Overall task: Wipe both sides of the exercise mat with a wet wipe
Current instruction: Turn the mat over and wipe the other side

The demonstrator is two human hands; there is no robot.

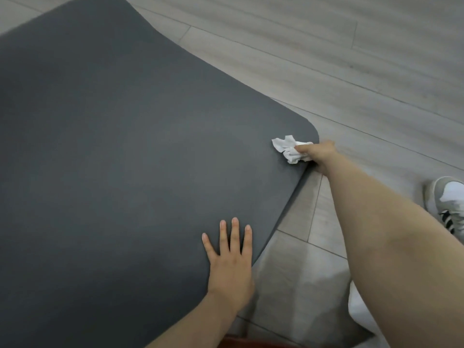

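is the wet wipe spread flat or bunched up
Bunched up: the wet wipe is a crumpled wad pinched in the right hand at the mat corner.

Soft even light, faint shadows, slight overall blur, wide-angle bending at edges

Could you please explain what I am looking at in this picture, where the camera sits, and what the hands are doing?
There is no machine here: a person wears a camera on the head, looking down at their own arms. A dark grey exercise mat lies on a pale wood-look floor. The left hand rests flat, fingers spread, near the mat's edge. The right hand grips a crumpled white wet wipe at the mat's rounded corner. A grey sneaker shows at the right.
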